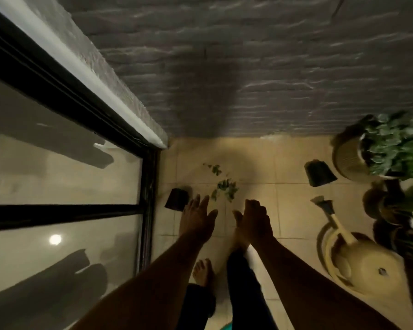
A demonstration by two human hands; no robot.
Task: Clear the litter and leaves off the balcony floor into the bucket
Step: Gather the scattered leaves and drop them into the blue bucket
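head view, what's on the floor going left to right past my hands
small dark pot → leaves → tipped black pot → watering can → potted plant

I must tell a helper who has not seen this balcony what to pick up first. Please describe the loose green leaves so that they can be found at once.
Start at the glass door on the left and look along the tiled floor toward the brick wall. The leaves lie loose on the tiles, just beyond both hands and right of a small dark pot. Unlike the potted plant at right, they sit in no pot.
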